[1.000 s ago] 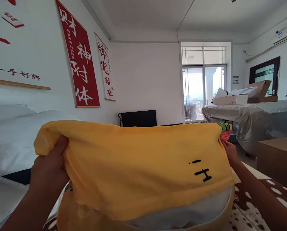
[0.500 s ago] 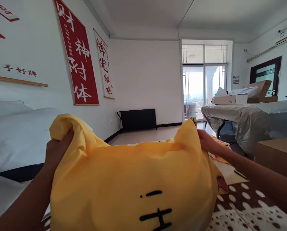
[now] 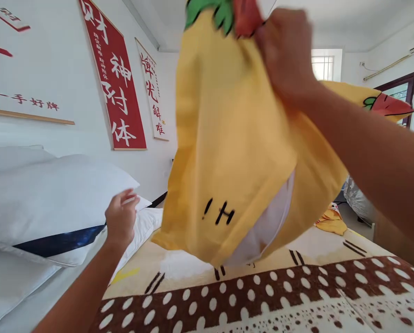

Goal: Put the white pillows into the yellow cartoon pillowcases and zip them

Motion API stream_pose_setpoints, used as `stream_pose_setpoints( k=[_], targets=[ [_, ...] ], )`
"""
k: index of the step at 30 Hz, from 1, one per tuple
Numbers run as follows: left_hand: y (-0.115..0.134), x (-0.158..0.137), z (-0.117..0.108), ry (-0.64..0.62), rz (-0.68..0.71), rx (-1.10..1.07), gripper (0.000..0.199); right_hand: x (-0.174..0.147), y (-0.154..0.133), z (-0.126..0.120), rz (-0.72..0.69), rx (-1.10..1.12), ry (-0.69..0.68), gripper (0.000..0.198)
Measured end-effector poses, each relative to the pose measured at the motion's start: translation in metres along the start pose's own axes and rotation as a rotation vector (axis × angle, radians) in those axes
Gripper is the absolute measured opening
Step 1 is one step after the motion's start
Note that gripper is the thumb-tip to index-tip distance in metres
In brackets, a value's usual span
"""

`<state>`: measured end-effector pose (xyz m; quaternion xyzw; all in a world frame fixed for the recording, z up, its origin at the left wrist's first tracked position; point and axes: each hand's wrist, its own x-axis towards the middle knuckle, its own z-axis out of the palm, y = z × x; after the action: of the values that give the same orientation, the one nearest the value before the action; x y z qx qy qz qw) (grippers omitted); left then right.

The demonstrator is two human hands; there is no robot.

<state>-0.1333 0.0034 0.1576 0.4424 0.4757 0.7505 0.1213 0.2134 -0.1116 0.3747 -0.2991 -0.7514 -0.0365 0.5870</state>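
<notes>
My right hand (image 3: 286, 51) is raised high and closed on a yellow pillowcase (image 3: 224, 134), gripping it near a printed red strawberry. The case hangs down from my fist, upside down, with "HI!" in black near its lower end. In its open side shows a white piece with a piped edge (image 3: 265, 226), apparently a pillow inside; most of it is hidden. My left hand (image 3: 121, 217) holds nothing. Its fingers are bent and apart, close to the corner of a white pillow (image 3: 64, 194), which lies on other white pillows at the left.
Below the pillowcase spreads a bed cover (image 3: 179, 300) with brown and white dots and a cream part. Yellow printed cloth (image 3: 331, 219) lies at its far right. Red and white scrolls (image 3: 113, 78) hang on the left wall. A plastic-covered table (image 3: 354, 196) stands partly hidden behind my right arm.
My left hand has let go of the pillowcase and moved toward the white pillows. My right hand has lifted the case, which now hangs turned over with its opening showing.
</notes>
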Motion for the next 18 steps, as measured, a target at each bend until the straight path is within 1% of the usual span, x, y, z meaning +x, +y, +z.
stream_pose_setpoints(
  k=[1, 2, 3, 4, 5, 6, 7, 8, 9, 10, 11, 13, 15, 17, 18],
  targets=[
    [0.026, -0.003, 0.001, -0.033, 0.104, -0.022, 0.044, -0.003, 0.0, 0.019, -0.111, -0.16, 0.039, 0.041],
    [0.056, -0.008, 0.002, -0.102, 0.235, -0.056, 0.047, -0.006, 0.0, 0.039, -0.219, -0.32, 0.082, 0.039],
    [0.088, -0.016, 0.002, -0.201, 0.469, -0.079, 0.055, -0.009, 0.002, 0.058, -0.277, -0.405, 0.049, 0.038],
    [0.12, -0.025, 0.003, -0.254, 0.72, -0.018, 0.065, -0.013, 0.003, 0.076, -0.298, -0.428, -0.025, 0.039],
    [0.15, -0.034, 0.004, -0.276, 0.953, 0.117, 0.077, -0.016, 0.003, 0.092, -0.29, -0.396, -0.093, 0.039],
    [0.176, -0.043, 0.007, -0.301, 1.145, 0.269, 0.09, -0.019, 0.003, 0.104, -0.267, -0.339, -0.149, 0.04],
    [0.198, -0.049, 0.01, -0.349, 1.264, 0.406, 0.099, -0.021, 0.001, 0.114, -0.242, -0.277, -0.178, 0.04],
    [0.214, -0.053, 0.015, -0.383, 1.316, 0.503, 0.102, -0.023, -0.002, 0.121, -0.221, -0.226, -0.188, 0.038],
    [0.224, -0.055, 0.02, -0.438, 1.298, 0.611, 0.103, -0.025, -0.005, 0.125, -0.214, -0.19, -0.191, 0.036],
    [0.231, -0.054, 0.026, -0.505, 1.233, 0.683, 0.1, -0.026, -0.009, 0.127, -0.223, -0.168, -0.188, 0.034],
    [0.233, -0.052, 0.031, -0.571, 1.135, 0.722, 0.095, -0.027, -0.012, 0.128, -0.242, -0.155, -0.184, 0.031],
    [0.232, -0.046, 0.039, -0.7, 0.908, 0.693, 0.079, -0.027, -0.016, 0.126, -0.293, -0.143, -0.175, 0.026],
    [0.227, -0.039, 0.045, -0.803, 0.685, 0.588, 0.063, -0.028, -0.015, 0.123, -0.309, -0.159, -0.158, 0.024],
    [0.223, -0.034, 0.049, -0.846, 0.508, 0.557, 0.057, -0.029, -0.012, 0.117, -0.285, -0.193, -0.144, 0.021],
    [0.221, -0.031, 0.051, -0.847, 0.46, 0.581, 0.057, -0.03, -0.009, 0.111, -0.272, -0.203, -0.157, 0.018]
  ],
)
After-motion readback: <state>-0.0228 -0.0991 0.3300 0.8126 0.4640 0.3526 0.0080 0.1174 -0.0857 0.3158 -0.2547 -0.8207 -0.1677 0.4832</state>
